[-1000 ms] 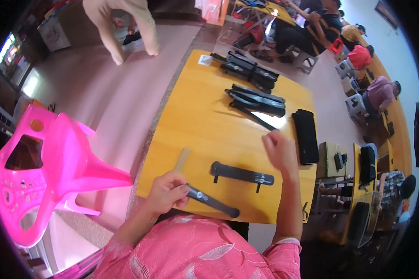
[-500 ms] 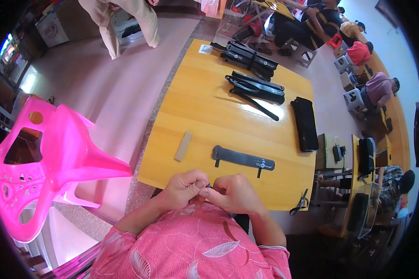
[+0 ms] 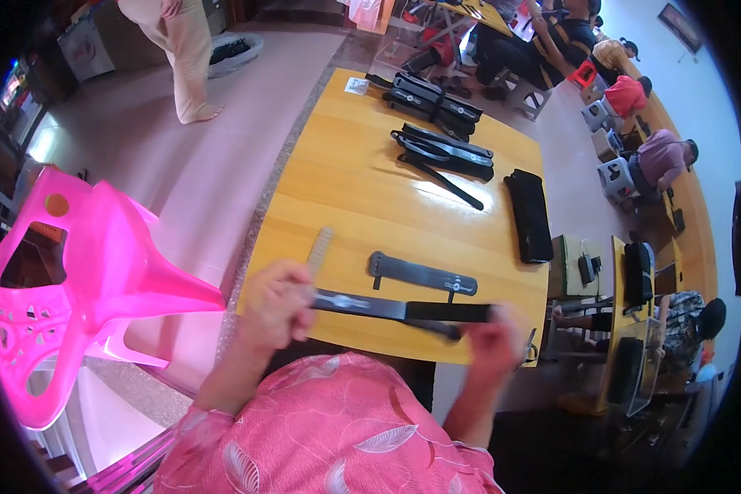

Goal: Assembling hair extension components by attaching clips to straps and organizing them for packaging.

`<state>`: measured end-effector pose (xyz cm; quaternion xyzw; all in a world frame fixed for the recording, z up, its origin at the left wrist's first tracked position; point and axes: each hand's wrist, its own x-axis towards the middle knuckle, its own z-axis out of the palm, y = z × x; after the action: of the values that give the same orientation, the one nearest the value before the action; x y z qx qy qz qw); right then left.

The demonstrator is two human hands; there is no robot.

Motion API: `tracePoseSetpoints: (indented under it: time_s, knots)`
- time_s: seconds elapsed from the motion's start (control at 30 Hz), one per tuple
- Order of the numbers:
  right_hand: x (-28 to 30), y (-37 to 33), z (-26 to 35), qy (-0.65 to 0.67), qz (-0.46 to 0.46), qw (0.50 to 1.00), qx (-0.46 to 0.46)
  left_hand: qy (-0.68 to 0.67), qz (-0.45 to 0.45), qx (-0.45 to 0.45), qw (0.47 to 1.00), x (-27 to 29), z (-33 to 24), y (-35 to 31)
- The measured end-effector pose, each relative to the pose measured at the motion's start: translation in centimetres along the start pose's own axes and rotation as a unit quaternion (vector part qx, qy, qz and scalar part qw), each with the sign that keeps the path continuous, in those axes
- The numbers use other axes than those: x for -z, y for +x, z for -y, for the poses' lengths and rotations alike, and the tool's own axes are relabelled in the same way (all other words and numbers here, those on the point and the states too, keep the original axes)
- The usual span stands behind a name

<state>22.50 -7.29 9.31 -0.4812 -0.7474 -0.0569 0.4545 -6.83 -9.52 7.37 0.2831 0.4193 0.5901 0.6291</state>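
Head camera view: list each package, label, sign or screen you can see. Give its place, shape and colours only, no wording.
Small packet: far left corner of the wooden table, flat, rectangular, white with dark marks.
Wall screen: top right on the pale wall, dark rectangle, tilted.
Pale mark on the black strap held between left hand and right hand: too blurred to describe.

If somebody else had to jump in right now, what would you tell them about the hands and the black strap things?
Left hand: grips one end of a long black strap, held level over the near edge of the wooden table.
Right hand: blurred, holds the strap's other end.
On the table: another flat black strap piece just beyond the held one, a small pale stick by the left hand, stacks of black straps at the far side, a black pouch to the right.
Done: one strap picked up in both hands.
Left: hard to tell; the flat piece lies untouched.
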Motion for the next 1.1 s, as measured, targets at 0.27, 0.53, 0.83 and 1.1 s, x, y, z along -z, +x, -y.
tracePoseSetpoints:
  time_s: [0.27,0.53,0.83,1.1]
  knots:
    - [11.3,0.1,-9.6,0.242,-0.034,0.925,-0.292,0.067,0.019,-0.044,0.997,4.5,-3.8,-2.8]
    - [21.2,2.0,-15.4,0.574,0.006,0.769,-0.282,-0.035,-0.226,-0.224,0.947,18.1,-8.0,-4.4]
    - [-0.3,13.7,-3.7,0.272,0.239,0.887,-0.288,-0.061,0.014,-0.161,0.985,8.8,-4.5,-1.4]
    - [-9.7,11.4,-9.4,0.342,0.197,0.843,-0.366,-0.038,0.059,-0.029,0.997,4.7,-1.4,-0.9]
